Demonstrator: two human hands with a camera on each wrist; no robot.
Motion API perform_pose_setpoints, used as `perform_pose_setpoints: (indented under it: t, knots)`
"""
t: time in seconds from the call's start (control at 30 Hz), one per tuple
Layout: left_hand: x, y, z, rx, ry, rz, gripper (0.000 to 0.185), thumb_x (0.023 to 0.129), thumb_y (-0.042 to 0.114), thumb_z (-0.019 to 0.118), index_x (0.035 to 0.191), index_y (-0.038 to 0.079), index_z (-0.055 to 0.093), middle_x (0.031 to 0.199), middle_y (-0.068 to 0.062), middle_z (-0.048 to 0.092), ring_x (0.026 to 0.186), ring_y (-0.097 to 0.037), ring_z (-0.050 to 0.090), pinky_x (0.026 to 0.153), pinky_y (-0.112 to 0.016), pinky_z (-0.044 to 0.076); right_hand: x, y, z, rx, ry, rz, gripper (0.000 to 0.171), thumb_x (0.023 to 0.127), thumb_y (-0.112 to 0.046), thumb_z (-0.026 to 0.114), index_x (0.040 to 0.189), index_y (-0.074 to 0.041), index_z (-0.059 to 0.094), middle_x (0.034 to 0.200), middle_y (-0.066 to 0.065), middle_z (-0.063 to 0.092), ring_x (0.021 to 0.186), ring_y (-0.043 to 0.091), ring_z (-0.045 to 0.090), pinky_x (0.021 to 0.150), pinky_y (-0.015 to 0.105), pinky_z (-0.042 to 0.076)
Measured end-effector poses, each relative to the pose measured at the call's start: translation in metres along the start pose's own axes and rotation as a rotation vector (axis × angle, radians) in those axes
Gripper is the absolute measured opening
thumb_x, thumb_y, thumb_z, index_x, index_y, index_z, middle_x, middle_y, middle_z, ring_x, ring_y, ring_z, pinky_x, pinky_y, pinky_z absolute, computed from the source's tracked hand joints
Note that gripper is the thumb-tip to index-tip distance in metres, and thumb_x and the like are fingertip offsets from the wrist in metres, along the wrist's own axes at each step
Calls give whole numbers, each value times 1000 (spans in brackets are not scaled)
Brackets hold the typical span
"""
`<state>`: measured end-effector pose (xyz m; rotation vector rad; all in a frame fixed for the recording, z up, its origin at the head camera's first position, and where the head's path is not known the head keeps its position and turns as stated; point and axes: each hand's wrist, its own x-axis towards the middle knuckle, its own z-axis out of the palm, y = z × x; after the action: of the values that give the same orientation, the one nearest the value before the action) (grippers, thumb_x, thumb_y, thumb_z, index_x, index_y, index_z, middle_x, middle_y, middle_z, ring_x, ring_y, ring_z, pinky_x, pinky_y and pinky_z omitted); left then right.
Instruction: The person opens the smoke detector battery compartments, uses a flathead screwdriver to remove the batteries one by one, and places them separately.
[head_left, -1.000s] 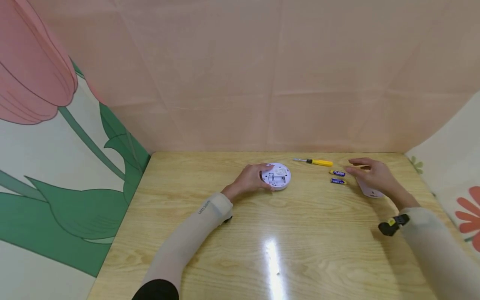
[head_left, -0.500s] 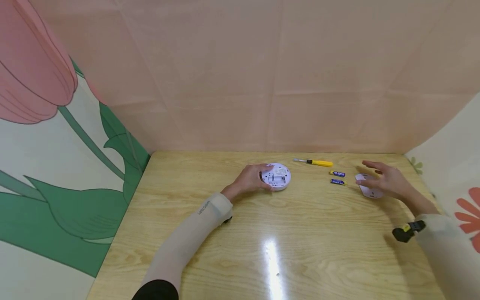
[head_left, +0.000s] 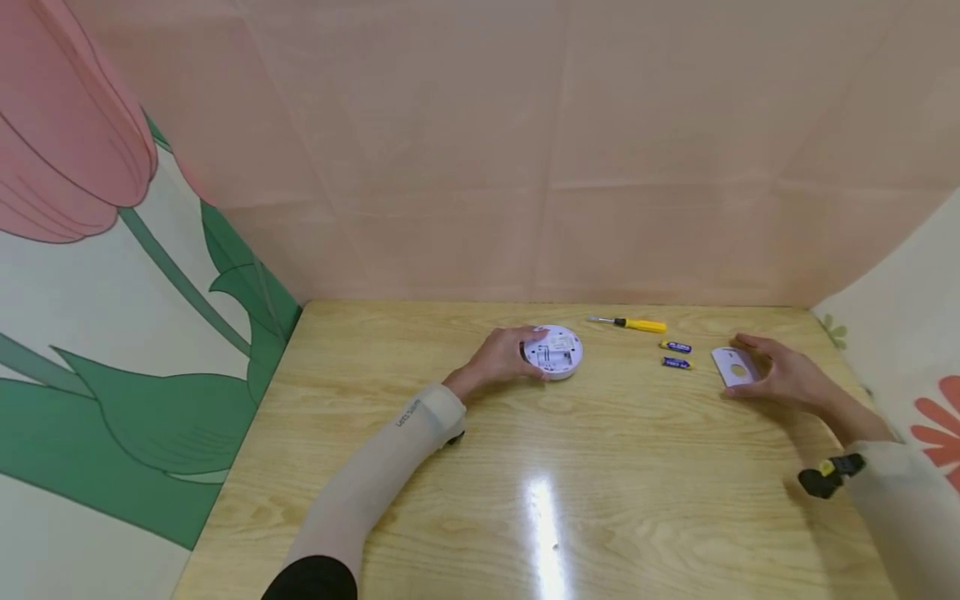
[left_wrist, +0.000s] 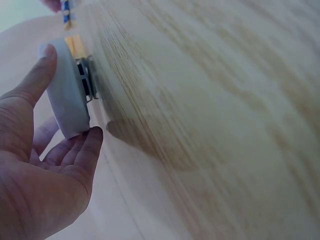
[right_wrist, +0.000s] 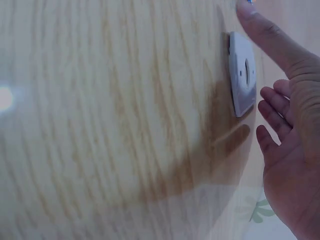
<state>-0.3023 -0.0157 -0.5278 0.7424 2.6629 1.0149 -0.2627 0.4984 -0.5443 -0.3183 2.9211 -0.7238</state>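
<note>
My left hand (head_left: 497, 360) grips a round white battery-powered device (head_left: 562, 343) by its left side, with thumb and fingers on its rim. An open battery compartment faces up toward the head camera. In the left wrist view, the device (left_wrist: 67, 100) shows edge-on between thumb and fingertips. To the right, my right hand (head_left: 795, 379) spreads its fingers and thumb around a white plate-like cover (head_left: 724, 362) with a round hole. The right wrist view shows the cover (right_wrist: 242, 75) lying on the table, the thumb and fingers apart from it.
Two blue-and-yellow batteries, one farther back (head_left: 678, 347) and one nearer (head_left: 677, 363), lie left of the cover. Behind them is a yellow-handled screwdriver (head_left: 642, 326). The wooden table (head_left: 637, 467) meets a pink cloth backdrop (head_left: 540, 167) at its far edge.
My right hand has moved from beside the batteries rightward and now spreads around the cover, showing more of it. The left hand and its round device have stayed put.
</note>
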Motion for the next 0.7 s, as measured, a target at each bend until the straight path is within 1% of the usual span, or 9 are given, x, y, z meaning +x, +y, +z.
perform_pose_setpoints:
  t: [0.1, 0.2, 0.27, 0.4, 0.53, 0.7]
  knots:
    - [0, 0, 0, 6, 3, 2, 90, 76, 39, 98, 154, 22, 57, 159, 0, 53, 149, -19, 48, 123, -32, 38, -2, 2, 4, -1, 5, -7, 117, 73, -41, 98, 161, 3, 35, 154, 42, 40, 132, 63, 43, 96, 71, 41]
    - [0, 0, 1, 4, 4, 3, 89, 76, 39, 98, 154, 22, 57, 159, 0, 53, 149, -19, 48, 123, -32, 38, -4, 5, 7, -11, 19, -25, 117, 71, -39, 99, 160, 3, 36, 154, 42, 40, 130, 59, 46, 92, 65, 42]
    - [1, 0, 1, 1, 2, 3, 89, 76, 39, 98, 153, 22, 57, 159, 0, 54, 149, -19, 48, 123, -32, 38, -5, 8, 8, -13, 34, -29, 116, 71, -39, 100, 160, 2, 38, 154, 42, 41, 130, 59, 46, 93, 66, 42]
    - [1, 1, 1, -1, -5, -5, 89, 76, 38, 97, 154, 21, 57, 159, -2, 53, 149, -20, 47, 124, -33, 37, -8, 15, 10, -1, 53, -20, 112, 72, -38, 99, 160, 0, 41, 153, 42, 42, 129, 62, 45, 95, 73, 40]
    - [0, 1, 1, -2, -6, -11, 89, 77, 38, 97, 154, 21, 57, 160, -1, 53, 150, -20, 47, 124, -33, 36, -10, 16, 11, -1, 66, -16, 109, 73, -38, 99, 159, -1, 43, 152, 43, 43, 127, 60, 47, 94, 71, 40]
    - [-1, 1, 0, -1, -2, -9, 89, 76, 39, 97, 154, 22, 57, 160, 1, 52, 150, -18, 46, 124, -32, 37, -9, 15, 11, 12, 71, -13, 109, 73, -37, 99, 159, -1, 43, 153, 42, 42, 129, 60, 45, 96, 71, 39]
